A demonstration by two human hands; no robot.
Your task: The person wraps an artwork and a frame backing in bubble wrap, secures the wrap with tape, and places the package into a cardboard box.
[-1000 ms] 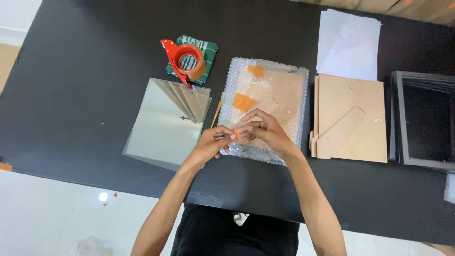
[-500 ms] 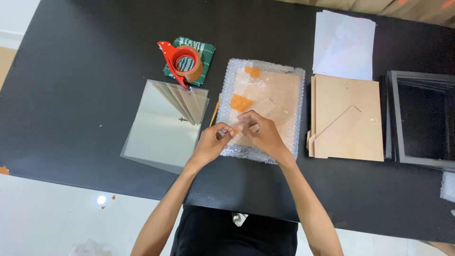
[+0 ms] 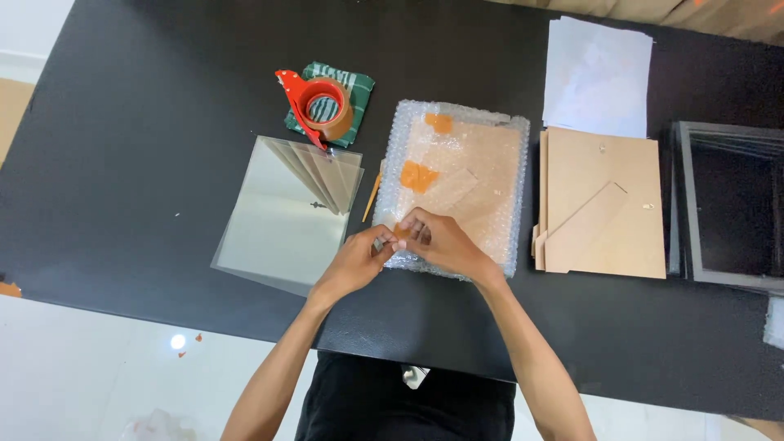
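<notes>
**Both hands pinching at the corner of a bubble-wrapped board**

Left hand and right hand are meeting at the near left corner of the bubble-wrapped backing board, fingertips narrowed together on something small there; it looks like a strip of orange tape, though the fingers are hiding it. The right palm is resting on the wrap, seemingly pinning it flat while the fingertips are working the edge. Orange tape patches are already sitting on the wrap's upper face, holding its folds closed. Just left, a fanned stack of clear glass sheets is lying within reach, and beyond it a red tape dispenser is resting on a green cloth. To the right, bare brown backing boards are lying beside black frames, with white paper sheets behind, all on the black table
</notes>
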